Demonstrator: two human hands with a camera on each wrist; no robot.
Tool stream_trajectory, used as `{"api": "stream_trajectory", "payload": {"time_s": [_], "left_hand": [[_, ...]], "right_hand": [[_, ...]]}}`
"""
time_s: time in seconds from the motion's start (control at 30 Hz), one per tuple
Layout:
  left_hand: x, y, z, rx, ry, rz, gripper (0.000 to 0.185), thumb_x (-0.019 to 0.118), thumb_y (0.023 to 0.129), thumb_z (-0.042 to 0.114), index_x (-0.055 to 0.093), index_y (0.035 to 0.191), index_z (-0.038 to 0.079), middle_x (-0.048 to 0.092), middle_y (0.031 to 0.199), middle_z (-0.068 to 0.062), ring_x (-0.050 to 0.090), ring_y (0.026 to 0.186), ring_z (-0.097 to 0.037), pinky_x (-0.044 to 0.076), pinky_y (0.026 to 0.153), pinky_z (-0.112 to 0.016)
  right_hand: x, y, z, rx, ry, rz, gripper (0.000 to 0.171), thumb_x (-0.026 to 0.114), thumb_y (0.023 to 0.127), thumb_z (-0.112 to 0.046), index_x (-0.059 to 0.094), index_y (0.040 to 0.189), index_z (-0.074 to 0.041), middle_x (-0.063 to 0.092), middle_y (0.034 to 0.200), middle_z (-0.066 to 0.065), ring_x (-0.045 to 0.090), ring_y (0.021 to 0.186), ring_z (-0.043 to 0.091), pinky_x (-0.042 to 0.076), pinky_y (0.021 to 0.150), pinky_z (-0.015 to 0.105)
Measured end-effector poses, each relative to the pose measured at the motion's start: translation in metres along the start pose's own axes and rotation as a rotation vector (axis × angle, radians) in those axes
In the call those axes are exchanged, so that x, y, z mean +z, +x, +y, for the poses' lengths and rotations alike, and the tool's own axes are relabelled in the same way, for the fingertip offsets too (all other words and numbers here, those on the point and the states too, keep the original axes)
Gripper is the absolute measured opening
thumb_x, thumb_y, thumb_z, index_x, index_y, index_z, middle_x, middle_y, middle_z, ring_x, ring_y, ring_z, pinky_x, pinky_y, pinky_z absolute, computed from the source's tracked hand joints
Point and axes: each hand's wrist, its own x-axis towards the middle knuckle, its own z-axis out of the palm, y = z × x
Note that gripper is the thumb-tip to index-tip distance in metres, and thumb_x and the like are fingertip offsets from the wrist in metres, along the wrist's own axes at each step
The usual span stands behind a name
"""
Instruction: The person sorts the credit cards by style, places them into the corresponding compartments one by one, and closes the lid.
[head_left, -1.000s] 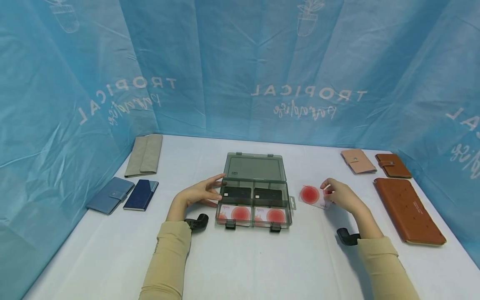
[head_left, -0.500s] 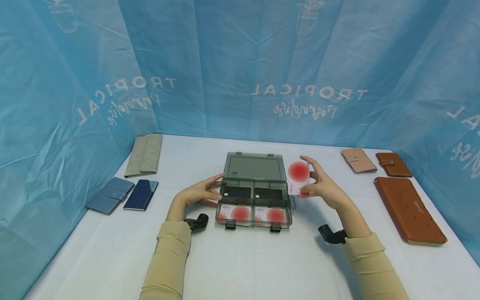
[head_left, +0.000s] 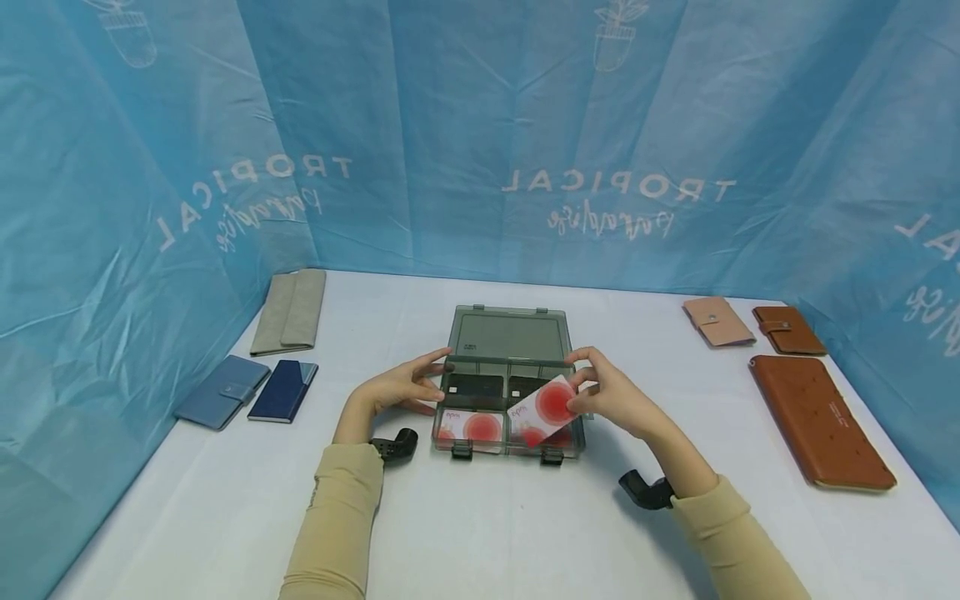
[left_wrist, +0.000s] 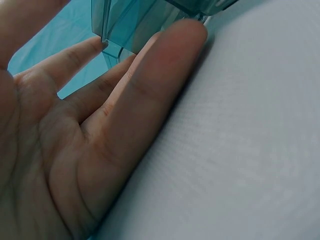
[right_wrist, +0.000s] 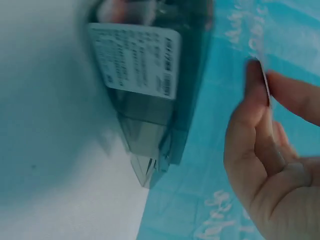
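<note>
My right hand (head_left: 611, 400) pinches a white card with red circles (head_left: 546, 408) by one end, tilted over the front right compartment of a see-through grey-green divided box (head_left: 504, 450). In the right wrist view, the card (right_wrist: 265, 82) shows edge-on between thumb and fingers. My left hand (head_left: 401, 385) lies along the box's left side, fingers extended and fingertips at its wall. Another red-and-white card (head_left: 471, 427) lies in the front left compartment. Black cards fill the back left (head_left: 475, 389) and back right (head_left: 523, 387) compartments, the right one partly covered by the held card.
The box's lid (head_left: 513, 335) leans back, raised. On the left lie a grey-beige wallet (head_left: 287, 312), a blue wallet (head_left: 221, 392) and a navy holder (head_left: 282, 390). On the right are a pink-beige wallet (head_left: 717, 322), a small brown wallet (head_left: 789, 330) and a large brown one (head_left: 821, 421).
My right hand has picked the card up from the table right of the box and carried it left over the front right compartment. The left hand has stayed at the box.
</note>
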Motion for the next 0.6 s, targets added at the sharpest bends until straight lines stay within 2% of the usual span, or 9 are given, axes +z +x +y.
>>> {"api": "stream_trajectory", "payload": {"time_s": [0.07, 0.13, 0.3, 0.37, 0.5, 0.6], "left_hand": [[0.000, 0.001, -0.001, -0.005, 0.004, 0.003, 0.083, 0.066, 0.085, 0.011, 0.016, 0.150, 0.026, 0.015, 0.152, -0.018, 0.055, 0.101, -0.022, 0.052, 0.086, -0.042], [-0.001, 0.001, -0.001, -0.013, 0.005, 0.006, 0.083, 0.066, 0.085, 0.012, 0.016, 0.150, 0.027, 0.015, 0.152, -0.018, 0.055, 0.101, -0.023, 0.052, 0.086, -0.042], [-0.001, 0.002, -0.002, -0.019, 0.001, 0.010, 0.084, 0.067, 0.085, 0.012, 0.016, 0.150, 0.027, 0.015, 0.152, -0.017, 0.055, 0.103, -0.024, 0.051, 0.087, -0.042], [-0.001, 0.001, -0.001, -0.017, 0.000, 0.009, 0.084, 0.067, 0.085, 0.012, 0.016, 0.150, 0.027, 0.014, 0.152, -0.018, 0.055, 0.103, -0.024, 0.051, 0.087, -0.042], [0.001, 0.000, 0.000, -0.016, -0.007, 0.007, 0.083, 0.066, 0.085, 0.011, 0.016, 0.150, 0.026, 0.014, 0.152, -0.018, 0.054, 0.104, -0.024, 0.051, 0.088, -0.043], [0.001, 0.000, 0.001, -0.011, -0.012, 0.008, 0.083, 0.066, 0.085, 0.011, 0.015, 0.150, 0.025, 0.014, 0.152, -0.019, 0.054, 0.106, -0.026, 0.051, 0.088, -0.044]], "right_hand": [[0.006, -0.002, 0.001, -0.025, -0.069, -0.053, 0.049, 0.059, 0.082, 0.007, 0.040, 0.127, -0.002, 0.050, 0.096, 0.013, 0.063, 0.079, 0.020, 0.054, 0.070, 0.032], [0.012, -0.003, 0.001, -0.052, -0.114, -0.063, 0.045, 0.058, 0.083, 0.008, 0.047, 0.125, -0.003, 0.048, 0.096, 0.013, 0.063, 0.078, 0.020, 0.055, 0.068, 0.031], [0.018, -0.004, 0.001, -0.054, -0.205, 0.079, 0.021, 0.058, 0.087, -0.001, 0.058, 0.106, -0.010, 0.051, 0.090, 0.009, 0.060, 0.075, 0.017, 0.052, 0.061, 0.029], [0.020, -0.004, 0.001, -0.048, -0.336, 0.111, 0.013, 0.060, 0.088, -0.006, 0.061, 0.100, -0.012, 0.055, 0.084, 0.004, 0.056, 0.071, 0.014, 0.048, 0.059, 0.027], [0.026, -0.004, 0.002, -0.106, -0.655, 0.094, 0.002, 0.067, 0.084, -0.009, 0.067, 0.085, -0.010, 0.060, 0.071, -0.003, 0.051, 0.066, 0.012, 0.044, 0.058, 0.026], [0.030, -0.003, 0.003, -0.156, -0.824, 0.127, 0.005, 0.072, 0.078, -0.008, 0.069, 0.076, -0.011, 0.059, 0.069, -0.004, 0.051, 0.068, 0.013, 0.045, 0.059, 0.027]]}}
